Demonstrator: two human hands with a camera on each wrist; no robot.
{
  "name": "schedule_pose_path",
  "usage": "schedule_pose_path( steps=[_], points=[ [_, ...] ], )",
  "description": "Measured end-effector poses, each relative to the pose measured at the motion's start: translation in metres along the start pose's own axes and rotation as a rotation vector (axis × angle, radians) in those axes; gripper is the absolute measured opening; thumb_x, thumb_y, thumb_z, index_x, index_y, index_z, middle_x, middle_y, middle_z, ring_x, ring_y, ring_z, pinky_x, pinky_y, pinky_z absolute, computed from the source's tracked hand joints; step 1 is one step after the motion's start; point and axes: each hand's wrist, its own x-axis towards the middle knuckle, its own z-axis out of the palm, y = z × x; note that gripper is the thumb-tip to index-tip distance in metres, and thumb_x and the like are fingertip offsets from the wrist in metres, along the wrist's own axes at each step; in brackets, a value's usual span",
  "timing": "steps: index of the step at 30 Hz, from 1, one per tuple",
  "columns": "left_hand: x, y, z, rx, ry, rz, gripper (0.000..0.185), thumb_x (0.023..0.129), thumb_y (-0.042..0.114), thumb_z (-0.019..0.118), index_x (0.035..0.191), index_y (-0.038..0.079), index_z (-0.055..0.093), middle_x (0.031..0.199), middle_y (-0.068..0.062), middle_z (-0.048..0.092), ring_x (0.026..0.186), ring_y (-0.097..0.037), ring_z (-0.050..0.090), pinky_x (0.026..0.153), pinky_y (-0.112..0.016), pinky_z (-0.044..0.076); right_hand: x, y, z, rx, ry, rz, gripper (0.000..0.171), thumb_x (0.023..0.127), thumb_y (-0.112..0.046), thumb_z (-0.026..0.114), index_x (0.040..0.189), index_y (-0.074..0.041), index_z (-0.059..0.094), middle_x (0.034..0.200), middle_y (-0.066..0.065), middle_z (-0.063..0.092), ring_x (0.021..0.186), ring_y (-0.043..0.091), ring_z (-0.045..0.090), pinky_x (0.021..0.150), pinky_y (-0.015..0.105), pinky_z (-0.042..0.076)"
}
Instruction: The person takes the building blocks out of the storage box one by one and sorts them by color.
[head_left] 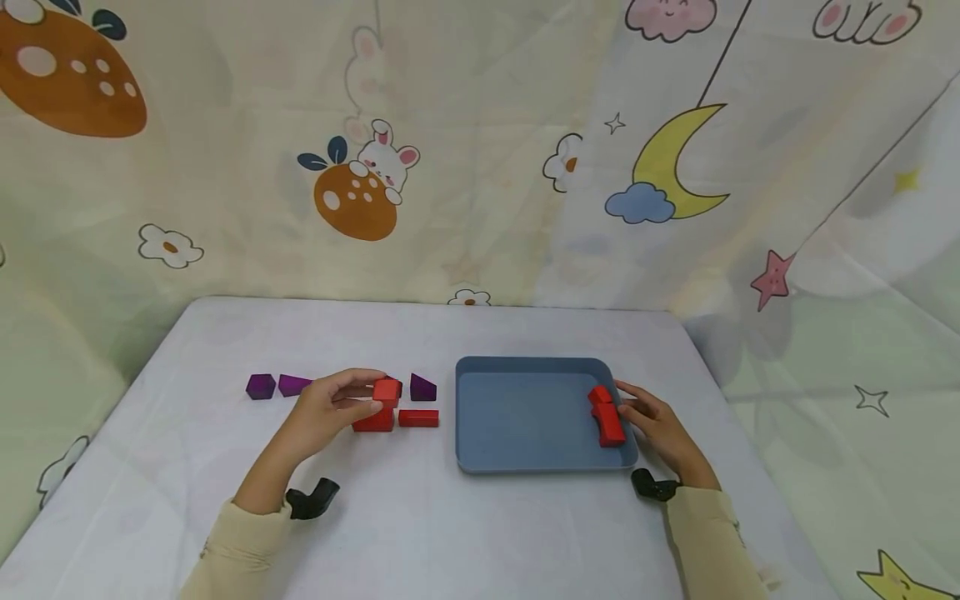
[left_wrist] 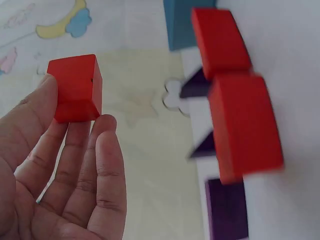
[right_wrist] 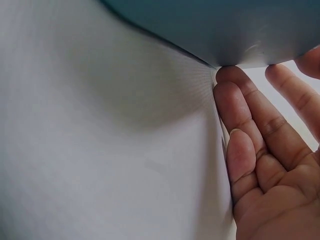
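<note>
My left hand [head_left: 322,412] pinches a small red cube-like block [head_left: 387,392] between thumb and fingers. In the left wrist view the red block [left_wrist: 75,85] sits at the fingertips, raised above the table. Just below it in the head view lies a larger red block [head_left: 373,422], with a long red block [head_left: 418,418] to its right. My right hand [head_left: 663,429] is at the right side of the blue tray [head_left: 525,417]. Its loosely extended fingertips [right_wrist: 231,74] touch the tray's outer wall [right_wrist: 240,40] in the right wrist view.
Inside the tray, near its right wall, lie a small red block [head_left: 600,395] and a notched red block [head_left: 608,425]. Purple blocks [head_left: 261,387] form a row behind the left hand, which partly hides them. A patterned cloth [head_left: 480,167] hangs behind the white table [head_left: 525,533].
</note>
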Motion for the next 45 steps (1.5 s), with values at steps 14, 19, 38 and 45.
schedule_pose_path(
  steps=[14, 19, 38, 45],
  points=[
    [-0.021, -0.050, -0.038, 0.251, 0.075, -0.055, 0.045, 0.098, 0.007, 0.079, 0.140, -0.003, 0.066, 0.132, -0.028, 0.070, 0.116, -0.047, 0.072, 0.093, -0.053, 0.063, 0.000, -0.002, 0.000, -0.007, 0.003, 0.014, 0.059, 0.112, -0.022, 0.063, 0.164, -0.003, 0.043, 0.143, 0.026, 0.060, 0.119, 0.010, 0.057, 0.116, 0.060, 0.042],
    [-0.018, -0.061, -0.036, 0.294, 0.055, -0.078, 0.042, 0.098, 0.006, 0.079, 0.137, -0.003, 0.067, 0.130, -0.027, 0.072, 0.118, -0.047, 0.071, 0.099, -0.060, 0.059, -0.002, -0.001, 0.000, 0.003, 0.004, 0.016, 0.058, 0.112, -0.021, 0.062, 0.164, 0.000, 0.042, 0.141, 0.026, 0.061, 0.117, 0.008, 0.058, 0.115, 0.058, 0.042],
    [-0.028, -0.033, -0.021, 0.465, 0.114, -0.055, 0.064, 0.095, 0.011, 0.084, 0.153, 0.002, 0.057, 0.146, -0.032, 0.061, 0.131, -0.056, 0.059, 0.105, -0.072, 0.049, 0.001, -0.004, -0.004, 0.022, -0.021, -0.023, 0.058, 0.113, -0.020, 0.061, 0.165, -0.002, 0.042, 0.143, 0.027, 0.061, 0.116, -0.001, 0.058, 0.105, 0.025, 0.047],
    [-0.029, 0.000, 0.020, 0.448, 0.216, 0.081, 0.053, 0.093, 0.011, 0.085, 0.144, 0.006, 0.069, 0.142, -0.026, 0.067, 0.134, -0.051, 0.058, 0.109, -0.073, 0.046, -0.001, -0.003, -0.004, 0.019, -0.017, -0.003, 0.059, 0.113, -0.020, 0.061, 0.165, -0.003, 0.041, 0.145, 0.028, 0.061, 0.119, 0.005, 0.058, 0.115, 0.048, 0.044]
  ],
)
